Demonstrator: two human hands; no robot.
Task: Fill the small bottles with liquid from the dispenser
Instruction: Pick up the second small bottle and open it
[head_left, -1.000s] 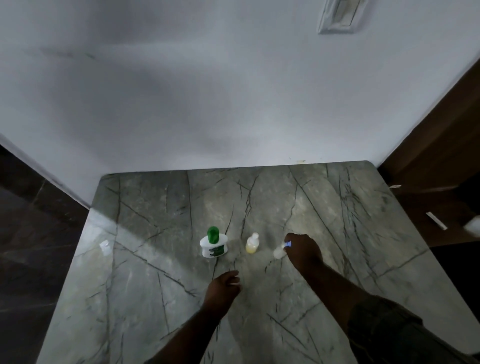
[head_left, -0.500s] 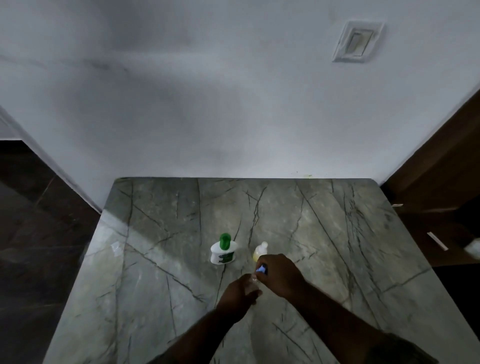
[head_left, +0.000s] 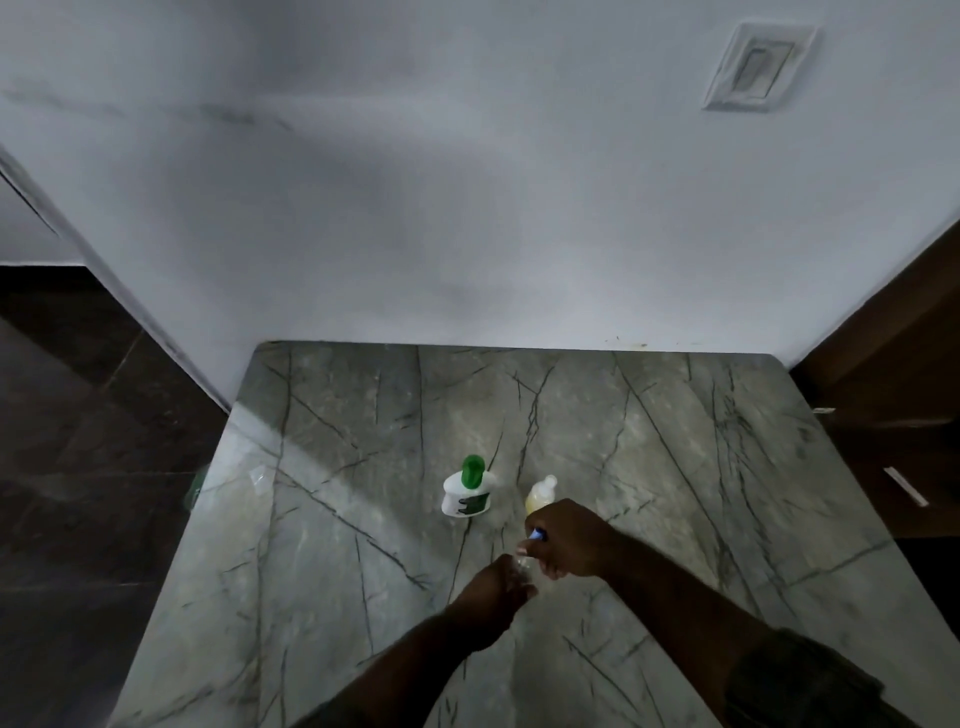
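While left hand (head_left: 496, 595) grips a small bottle (head_left: 522, 564), right hand (head_left: 569, 540) close against it, seemingly pinching its blue cap (head_left: 537, 533).

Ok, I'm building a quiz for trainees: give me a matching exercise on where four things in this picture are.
Things:
1 dispenser
2 yellow bottle
3 clear bottle
4 wall switch

Places:
A held between the left hand and right hand
B on the wall, upper right
C green-topped, standing farthest left
D standing just beyond the right hand

Pairs: 1-C, 2-D, 3-A, 4-B.
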